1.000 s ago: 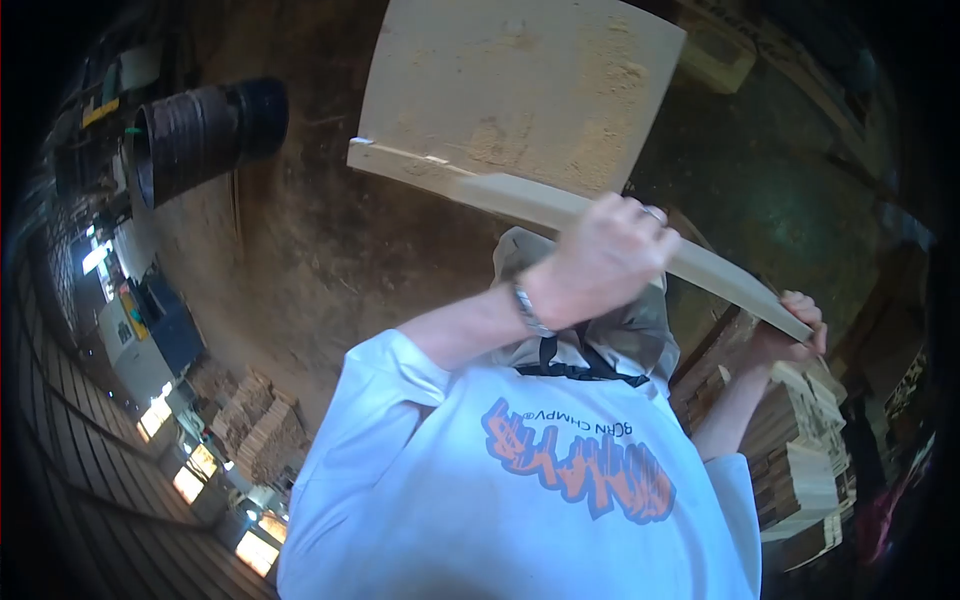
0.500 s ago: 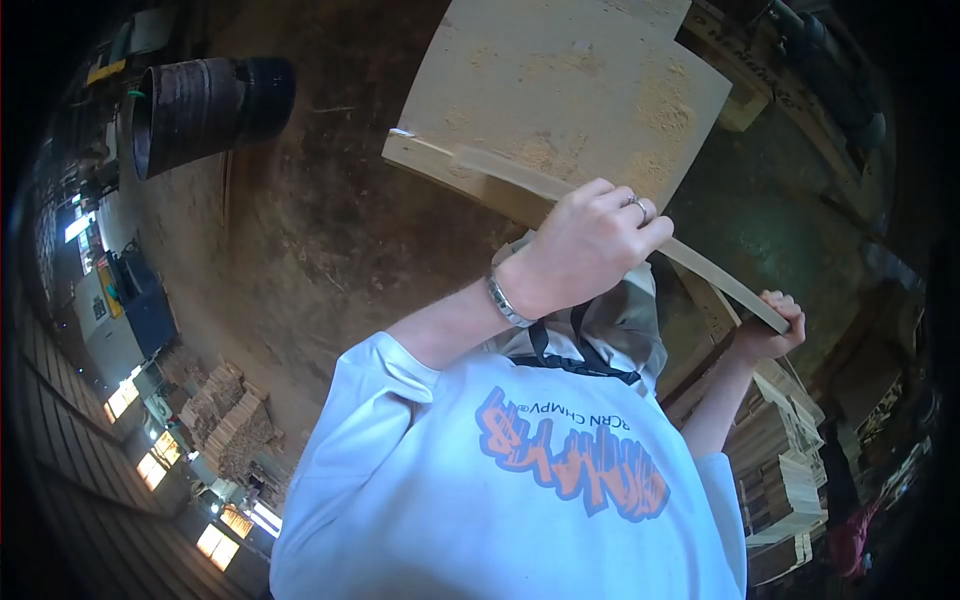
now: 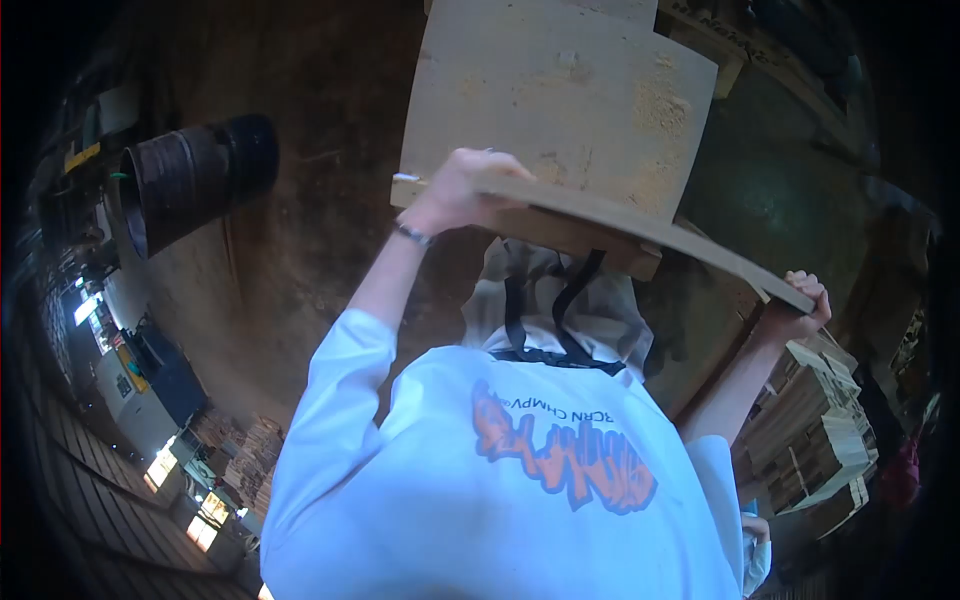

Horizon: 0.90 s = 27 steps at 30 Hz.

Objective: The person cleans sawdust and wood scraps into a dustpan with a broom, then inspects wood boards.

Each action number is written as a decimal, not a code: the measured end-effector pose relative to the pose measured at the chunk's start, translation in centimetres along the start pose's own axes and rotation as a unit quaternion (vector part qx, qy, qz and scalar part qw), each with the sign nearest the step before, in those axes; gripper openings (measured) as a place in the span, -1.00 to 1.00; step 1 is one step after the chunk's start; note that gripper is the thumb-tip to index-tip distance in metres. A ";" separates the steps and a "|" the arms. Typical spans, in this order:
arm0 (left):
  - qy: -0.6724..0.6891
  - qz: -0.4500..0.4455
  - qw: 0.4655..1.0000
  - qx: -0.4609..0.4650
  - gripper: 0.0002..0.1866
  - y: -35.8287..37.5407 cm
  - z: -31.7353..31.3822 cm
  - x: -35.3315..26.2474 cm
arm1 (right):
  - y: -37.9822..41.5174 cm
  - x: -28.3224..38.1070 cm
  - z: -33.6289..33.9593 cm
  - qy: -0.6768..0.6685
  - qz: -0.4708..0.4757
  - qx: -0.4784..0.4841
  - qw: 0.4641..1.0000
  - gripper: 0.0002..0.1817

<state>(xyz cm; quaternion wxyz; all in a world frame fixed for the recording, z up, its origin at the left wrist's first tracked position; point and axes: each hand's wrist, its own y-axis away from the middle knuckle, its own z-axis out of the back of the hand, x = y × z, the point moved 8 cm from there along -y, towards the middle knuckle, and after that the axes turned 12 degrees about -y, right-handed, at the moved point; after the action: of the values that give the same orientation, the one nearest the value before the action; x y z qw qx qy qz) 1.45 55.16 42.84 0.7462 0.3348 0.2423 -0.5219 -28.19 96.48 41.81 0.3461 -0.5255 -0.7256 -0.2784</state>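
A long, narrow wooden board (image 3: 650,228) slants across the front of the work surface, blurred by motion. My left hand (image 3: 465,190) grips its left end, with a metal band on the wrist. At the other end, my right hand (image 3: 808,300) has its fingers wrapped round the board, away from the work surface. Behind the board is a pale work surface (image 3: 540,100) with sawdust (image 3: 662,105) scattered on it, mostly to the right. The surface's thick wooden front edge (image 3: 590,240) shows below the board.
A dark metal drum (image 3: 195,175) lies at the left. Stacked wood pieces (image 3: 815,440) stand at the lower right, with more stacks (image 3: 255,455) at the lower left. Part of another person (image 3: 757,550) shows at the bottom right. Timber framing (image 3: 735,45) is behind the surface.
My left hand has moved left from the board's middle part to its left end. My right hand still holds the right end. The camera view has shifted.
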 end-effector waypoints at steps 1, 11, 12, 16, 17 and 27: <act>-0.006 -0.025 0.999 -0.035 -0.70 0.9 2.3 -0.8 | 0.3 -0.2 -2.3 -0.014 0.010 0.017 1.000 -0.65; 0.014 0.144 0.984 -0.103 -0.76 12.7 23.8 13.0 | 9.9 -15.6 -26.6 0.040 -0.050 0.091 0.994 -0.76; 0.036 0.172 0.979 -0.100 -0.75 14.6 25.3 15.2 | 11.8 -17.5 -28.4 0.036 -0.061 0.096 0.993 -0.75; 0.017 0.218 0.973 -0.079 -0.69 21.1 32.2 24.2 | 17.8 -24.4 -34.9 0.051 -0.066 0.076 0.994 -0.73; 0.042 0.197 0.976 -0.081 -0.69 21.6 34.3 27.3 | 18.8 -26.1 -36.5 0.060 -0.065 0.063 0.994 -0.72; 0.013 0.101 0.994 -0.043 -0.78 19.1 34.3 28.1 | 22.7 -27.4 -38.2 0.062 0.058 -0.016 0.996 -0.62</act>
<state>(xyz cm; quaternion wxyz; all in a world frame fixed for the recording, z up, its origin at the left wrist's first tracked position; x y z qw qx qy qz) 29.32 16.40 50.13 0.8056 0.3321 0.2388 -0.4285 7.19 58.15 44.04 0.3979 -0.5537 -0.6665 -0.3015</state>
